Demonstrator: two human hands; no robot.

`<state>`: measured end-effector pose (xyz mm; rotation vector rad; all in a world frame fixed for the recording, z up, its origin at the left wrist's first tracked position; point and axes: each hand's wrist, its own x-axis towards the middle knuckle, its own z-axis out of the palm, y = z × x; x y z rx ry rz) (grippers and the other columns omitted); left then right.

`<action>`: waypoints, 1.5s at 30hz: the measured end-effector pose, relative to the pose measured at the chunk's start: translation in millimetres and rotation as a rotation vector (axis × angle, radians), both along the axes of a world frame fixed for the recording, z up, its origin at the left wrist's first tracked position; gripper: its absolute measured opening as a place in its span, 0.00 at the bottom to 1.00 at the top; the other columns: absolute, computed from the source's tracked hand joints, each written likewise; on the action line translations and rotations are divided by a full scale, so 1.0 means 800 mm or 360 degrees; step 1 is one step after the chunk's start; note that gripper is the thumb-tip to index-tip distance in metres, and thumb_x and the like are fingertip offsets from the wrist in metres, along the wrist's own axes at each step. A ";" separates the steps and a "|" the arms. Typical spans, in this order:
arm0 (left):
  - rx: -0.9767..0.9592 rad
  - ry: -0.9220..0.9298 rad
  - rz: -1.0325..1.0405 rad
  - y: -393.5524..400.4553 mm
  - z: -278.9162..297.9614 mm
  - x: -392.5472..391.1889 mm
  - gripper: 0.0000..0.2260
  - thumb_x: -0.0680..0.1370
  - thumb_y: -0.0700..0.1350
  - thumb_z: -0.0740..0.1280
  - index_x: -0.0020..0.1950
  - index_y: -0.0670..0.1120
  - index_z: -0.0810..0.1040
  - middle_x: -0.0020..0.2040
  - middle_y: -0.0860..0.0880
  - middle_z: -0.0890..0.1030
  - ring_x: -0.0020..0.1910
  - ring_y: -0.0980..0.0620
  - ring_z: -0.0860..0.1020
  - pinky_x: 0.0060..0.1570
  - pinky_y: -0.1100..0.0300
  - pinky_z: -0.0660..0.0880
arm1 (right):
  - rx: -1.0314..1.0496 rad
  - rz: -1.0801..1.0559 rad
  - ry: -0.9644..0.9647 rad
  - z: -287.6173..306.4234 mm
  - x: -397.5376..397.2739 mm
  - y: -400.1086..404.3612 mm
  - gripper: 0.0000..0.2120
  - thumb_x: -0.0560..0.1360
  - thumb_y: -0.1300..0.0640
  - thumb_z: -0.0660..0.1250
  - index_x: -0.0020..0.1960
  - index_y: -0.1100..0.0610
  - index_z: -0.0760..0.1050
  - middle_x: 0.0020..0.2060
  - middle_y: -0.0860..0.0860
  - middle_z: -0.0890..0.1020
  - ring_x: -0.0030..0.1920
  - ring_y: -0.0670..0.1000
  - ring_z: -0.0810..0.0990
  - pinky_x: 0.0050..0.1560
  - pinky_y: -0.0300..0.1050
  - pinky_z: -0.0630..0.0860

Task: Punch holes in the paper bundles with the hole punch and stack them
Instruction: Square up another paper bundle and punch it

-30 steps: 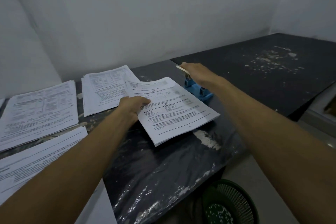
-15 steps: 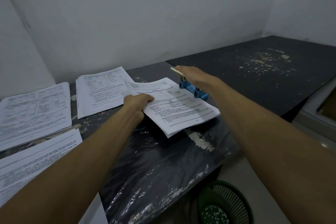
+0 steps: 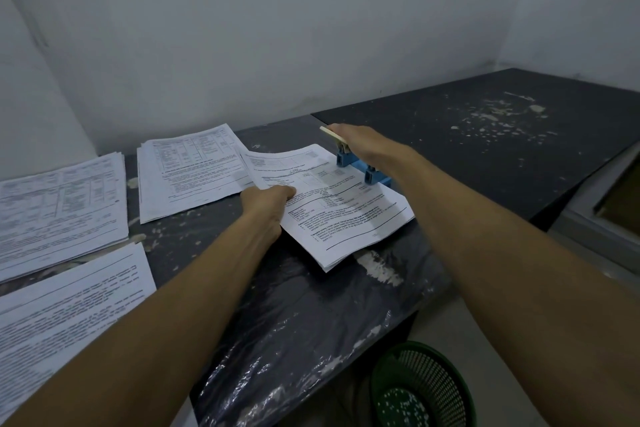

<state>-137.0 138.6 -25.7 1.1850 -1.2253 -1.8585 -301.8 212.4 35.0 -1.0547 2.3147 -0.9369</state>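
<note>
Head camera looks down both bare forearms, and I've got the right hand (image 3: 363, 146) stretched out flat, palm down, pressing on the pale lever of the hole punch (image 3: 360, 168), fingers laid straight along it as far as I can make out from behind. The punch is a blue metal body with two squared posts, sitting at the far edge of the paper bundle (image 3: 332, 204). That bundle is a thick sheaf of white printed sheets, lying at an angle on the table with its far edge tucked in under the punch. The left hand (image 3: 268, 199) has its fingers curled over the near left edge of the bundle, pinching it, thumb on top of the page. To the left, three more stacks of printed sheets lie flat: one just beside the bundle (image 3: 190, 173), its corner under the bundle's edge, one further left (image 3: 59, 208), one at the near left (image 3: 69, 308). The table (image 3: 277, 315) is dark, wrapped in creased shiny plastic film, with pale flaky patches. A second dark tabletop (image 3: 485, 142), matte and speckled with pale marks, runs off right. Plain whitish walls (image 3: 277, 28) behind. Below the table's edge stands a green mesh basket (image 3: 422, 388) with white flecks inside.
</note>
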 end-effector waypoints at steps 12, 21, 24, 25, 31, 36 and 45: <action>-0.0008 0.0024 0.0019 0.002 0.000 0.001 0.19 0.73 0.30 0.73 0.62 0.36 0.76 0.53 0.40 0.83 0.45 0.41 0.83 0.34 0.49 0.82 | 0.0050 0.0090 0.0107 0.005 0.021 0.012 0.25 0.84 0.45 0.47 0.71 0.60 0.67 0.67 0.64 0.73 0.66 0.64 0.71 0.64 0.60 0.68; -0.0029 0.0020 0.0031 0.003 -0.003 0.000 0.17 0.73 0.30 0.73 0.61 0.37 0.77 0.49 0.42 0.83 0.44 0.42 0.83 0.36 0.50 0.82 | 0.0129 0.0265 0.0629 -0.015 0.035 0.016 0.24 0.86 0.49 0.43 0.80 0.54 0.56 0.79 0.50 0.58 0.78 0.53 0.57 0.74 0.51 0.56; -0.0034 0.0024 0.0041 0.004 -0.003 0.000 0.17 0.73 0.30 0.73 0.61 0.37 0.77 0.46 0.43 0.82 0.43 0.43 0.83 0.36 0.50 0.81 | 0.0171 0.0279 0.0708 -0.017 0.032 0.014 0.24 0.86 0.50 0.42 0.81 0.54 0.55 0.80 0.50 0.57 0.79 0.53 0.56 0.75 0.51 0.55; -0.0037 0.0023 0.0041 0.003 -0.003 0.000 0.17 0.73 0.30 0.73 0.61 0.37 0.77 0.45 0.44 0.82 0.42 0.43 0.83 0.35 0.51 0.81 | 0.0195 0.0290 0.0752 -0.019 0.030 0.013 0.24 0.86 0.51 0.42 0.81 0.54 0.54 0.80 0.50 0.57 0.78 0.54 0.56 0.75 0.52 0.55; -0.0050 -0.0011 0.0054 0.003 -0.001 -0.001 0.17 0.73 0.30 0.73 0.61 0.37 0.78 0.50 0.41 0.83 0.42 0.43 0.83 0.32 0.53 0.81 | 0.0520 0.0274 0.1281 -0.067 0.028 -0.002 0.26 0.85 0.48 0.40 0.81 0.52 0.47 0.81 0.53 0.46 0.80 0.53 0.41 0.78 0.60 0.45; -0.0064 -0.0025 0.0067 0.003 -0.003 -0.002 0.18 0.72 0.31 0.73 0.61 0.38 0.78 0.52 0.42 0.83 0.45 0.43 0.83 0.36 0.52 0.81 | 0.0535 0.0272 0.1290 -0.066 0.028 -0.002 0.27 0.85 0.46 0.41 0.81 0.52 0.46 0.81 0.53 0.44 0.80 0.53 0.40 0.78 0.60 0.43; -0.0023 -0.0031 0.0039 0.003 0.000 0.002 0.15 0.73 0.31 0.73 0.59 0.38 0.79 0.52 0.41 0.83 0.45 0.42 0.83 0.38 0.50 0.81 | 0.0047 0.0178 0.0281 -0.002 0.017 0.016 0.32 0.77 0.31 0.57 0.78 0.43 0.60 0.74 0.49 0.68 0.69 0.55 0.71 0.61 0.55 0.71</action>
